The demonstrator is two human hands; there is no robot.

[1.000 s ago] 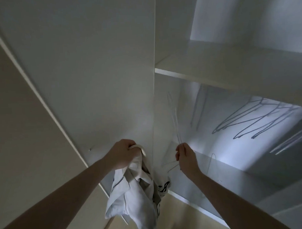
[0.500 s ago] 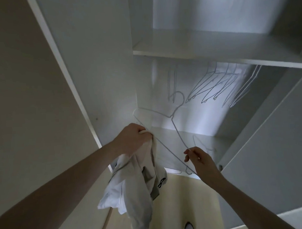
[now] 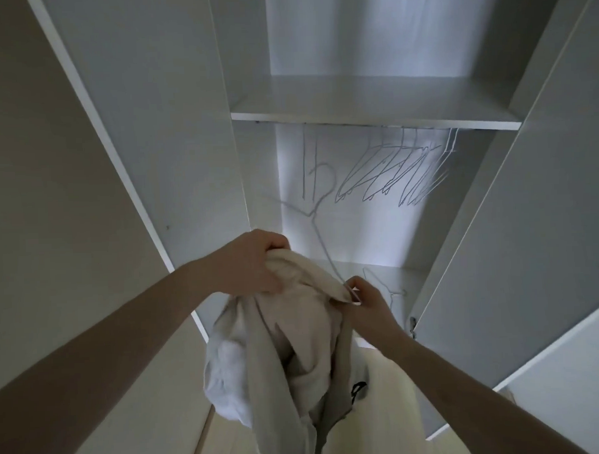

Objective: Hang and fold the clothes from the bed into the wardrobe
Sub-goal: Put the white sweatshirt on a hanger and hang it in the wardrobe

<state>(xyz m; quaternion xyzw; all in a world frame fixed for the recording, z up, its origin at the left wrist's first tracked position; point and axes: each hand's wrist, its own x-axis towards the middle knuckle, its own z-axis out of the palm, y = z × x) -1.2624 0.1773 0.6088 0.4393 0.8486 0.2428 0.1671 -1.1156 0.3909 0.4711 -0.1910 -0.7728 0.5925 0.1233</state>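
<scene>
A pale cream garment (image 3: pixel 296 356) with a small black print near its lower right hangs bunched in front of the open white wardrobe (image 3: pixel 372 112). My left hand (image 3: pixel 255 262) grips its top edge. My right hand (image 3: pixel 365 299) pinches one end of a thin wire hanger (image 3: pixel 320 239), right where the cloth meets the wire. The hanger's hook points up toward the wardrobe; its far arm runs up-left and is partly hidden behind the garment.
Several empty wire hangers (image 3: pixel 391 176) hang from the rail under the shelf (image 3: pixel 372 117). Open wardrobe doors stand at the left (image 3: pixel 145 130) and right (image 3: pixel 529 235). Pale wood floor (image 3: pixel 383 427) lies below.
The view swung to face the wardrobe squarely. My right hand brought the hanger closer to the garment, and my left hand lifted the cloth against the hanger's end.
</scene>
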